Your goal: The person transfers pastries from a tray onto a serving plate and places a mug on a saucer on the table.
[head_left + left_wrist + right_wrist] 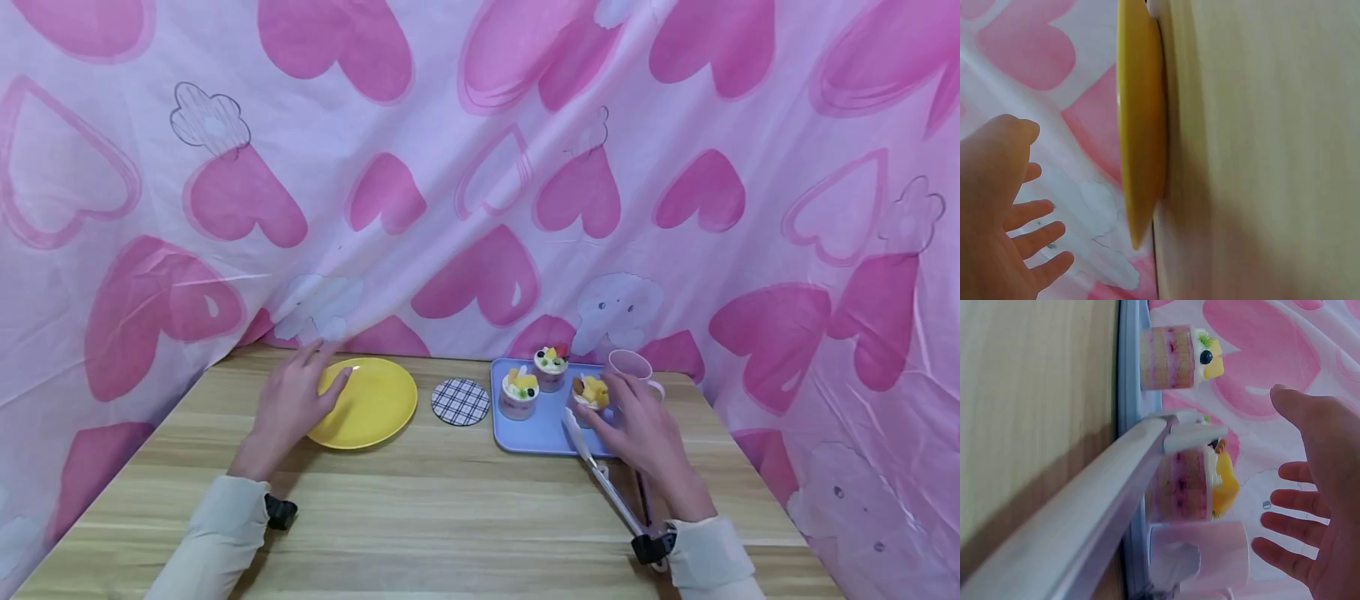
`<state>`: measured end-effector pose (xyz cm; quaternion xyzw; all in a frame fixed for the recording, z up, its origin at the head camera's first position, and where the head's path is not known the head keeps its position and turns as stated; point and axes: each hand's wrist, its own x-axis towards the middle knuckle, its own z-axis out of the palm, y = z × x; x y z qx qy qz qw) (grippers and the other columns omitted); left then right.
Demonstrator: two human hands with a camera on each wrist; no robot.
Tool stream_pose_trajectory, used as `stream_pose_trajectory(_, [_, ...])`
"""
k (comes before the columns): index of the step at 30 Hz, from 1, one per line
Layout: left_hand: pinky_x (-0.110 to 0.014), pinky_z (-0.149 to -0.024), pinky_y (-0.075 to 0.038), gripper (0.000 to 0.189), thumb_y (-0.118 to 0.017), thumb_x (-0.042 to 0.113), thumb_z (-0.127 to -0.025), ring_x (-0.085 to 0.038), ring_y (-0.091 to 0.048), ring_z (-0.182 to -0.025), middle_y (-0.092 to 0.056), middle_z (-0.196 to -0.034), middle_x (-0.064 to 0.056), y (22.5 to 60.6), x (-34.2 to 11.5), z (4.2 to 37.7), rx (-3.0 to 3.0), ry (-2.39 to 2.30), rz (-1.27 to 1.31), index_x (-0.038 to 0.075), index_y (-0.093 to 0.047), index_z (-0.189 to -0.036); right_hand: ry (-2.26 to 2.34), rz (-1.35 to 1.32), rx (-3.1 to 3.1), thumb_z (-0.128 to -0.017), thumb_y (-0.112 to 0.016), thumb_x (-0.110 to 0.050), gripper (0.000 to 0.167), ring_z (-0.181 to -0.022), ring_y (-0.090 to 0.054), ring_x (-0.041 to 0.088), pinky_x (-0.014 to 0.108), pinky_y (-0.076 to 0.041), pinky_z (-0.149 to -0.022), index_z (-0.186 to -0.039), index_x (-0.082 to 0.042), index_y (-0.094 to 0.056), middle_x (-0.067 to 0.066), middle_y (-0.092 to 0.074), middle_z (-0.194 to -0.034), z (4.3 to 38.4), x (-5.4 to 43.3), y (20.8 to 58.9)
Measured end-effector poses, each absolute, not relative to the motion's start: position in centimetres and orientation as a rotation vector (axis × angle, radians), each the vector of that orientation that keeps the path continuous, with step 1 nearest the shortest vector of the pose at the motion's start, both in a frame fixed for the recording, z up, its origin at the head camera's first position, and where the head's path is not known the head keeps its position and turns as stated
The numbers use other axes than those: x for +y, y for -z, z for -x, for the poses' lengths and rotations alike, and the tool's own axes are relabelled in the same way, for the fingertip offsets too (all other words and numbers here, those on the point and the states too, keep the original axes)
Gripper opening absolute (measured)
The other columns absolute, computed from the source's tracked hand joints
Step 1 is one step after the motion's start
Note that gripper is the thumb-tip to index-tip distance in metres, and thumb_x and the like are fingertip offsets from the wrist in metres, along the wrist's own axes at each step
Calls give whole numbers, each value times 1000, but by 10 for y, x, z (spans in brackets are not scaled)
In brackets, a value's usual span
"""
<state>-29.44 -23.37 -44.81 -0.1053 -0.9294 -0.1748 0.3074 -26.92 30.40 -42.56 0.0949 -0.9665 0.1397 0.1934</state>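
Tongs, tips beside a dessert cup on the blue tray; left hand spread, empty, by yellow plate; right hand likewise near the cup, where brushing the tongs could topple it.

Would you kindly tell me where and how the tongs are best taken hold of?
The tongs would probably be best held by their metal shaft, around mid-length, coming from above on the person's side. Their white tips lie over the blue tray, near a dessert cup, while the long shaft extends past the tray's near edge toward the person.
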Motion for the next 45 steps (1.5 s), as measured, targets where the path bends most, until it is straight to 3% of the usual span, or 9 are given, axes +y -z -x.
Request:
stream_pose_trajectory(6, [-74,-104,-52,55,-75,28,-101,-55,-62,-130,-64,-148,-28,454,-243,293,-2478,529,253,12,-61,-151,-402,-271,-2749,-93,-78,-61,88,-140,-55,42,70,-58,-99,-166,-25,-43,16,-50,-161,259,315,428])
stream_pose_trajectory(10, [-74,-105,-51,54,-73,29,-103,-54,-61,-133,-63,-149,-28,455,-246,291,-2543,606,192,8,-61,-152,-408,-240,-2814,-93,-77,-64,88,-113,-65,34,55,-65,-80,-162,-19,-46,17,-62,-139,252,325,431])
stream_pose_trajectory(14, [-73,-107,-51,51,-70,28,-105,-53,-61,-133,-64,-147,-28,456,-250,290,-2592,688,161,4,-62,-149,-408,-185,-2907,-88,-70,-80,100,-98,-63,26,43,-59,-69,-159,-13,-46,16,-64,-123,245,333,434])
stream_pose_trajectory(17, [-72,-109,-50,49,-66,28,-107,-54,-60,-133,-63,-148,-30,457,-254,290,-2623,800,151,1,-60,-149,-420,-152,-2979,-84,-66,-88,112,-98,-62,25,45,-60,-72,-161,-9,-44,16,-62,-124,240,339,439])
stream_pose_trajectory(24, [-70,-108,-52,52,-60,28,-111,-58,-61,-132,-58,-153,-33,458,-264,289,-2651,1001,90,-3,-55,-152,-521,-106,-3079,-83,-67,-89,124,-114,-64,38,66,-61,-93,-168,-7,-31,29,-52,-148,229,345,442])
stream_pose_trajectory(32, [-63,-109,-54,54,-55,27,-113,-56,-58,-138,-53,-157,-34,462,-272,286,-2697,1165,12,-1,-50,-158,-552,-129,-3120,-79,-75,-86,133,-128,-61,45,70,-57,-100,-170,-4,-23,35,-44,-160,220,344,443])
stream_pose_trajectory(39, [-62,-109,-54,46,-55,16,-111,-53,-62,-133,-61,-146,-37,471,-278,282,-2648,1221,35,-9,-55,-150,-689,-125,-3186,-78,-79,-81,142,-150,-44,54,72,-46,-114,-172,-1,-11,37,-29,-170,216,347,451])
stream_pose_trajectory(41, [-55,-107,-58,45,-55,12,-110,-51,-63,-132,-62,-145,-35,474,-279,283,-2640,1227,29,-9,-56,-149,-735,-104,-3203,-78,-80,-81,142,-147,-48,50,70,-47,-115,-172,0,-11,38,-31,-169,215,347,454])
stream_pose_trajectory(45, [-19,-92,-56,44,-55,7,-106,-44,-65,-127,-66,-141,-32,478,-279,285,-2626,1249,15,-7,-58,-148,-770,-61,-3206,-78,-81,-80,140,-134,-57,42,66,-50,-113,-170,3,-14,38,-39,-165,214,347,456])
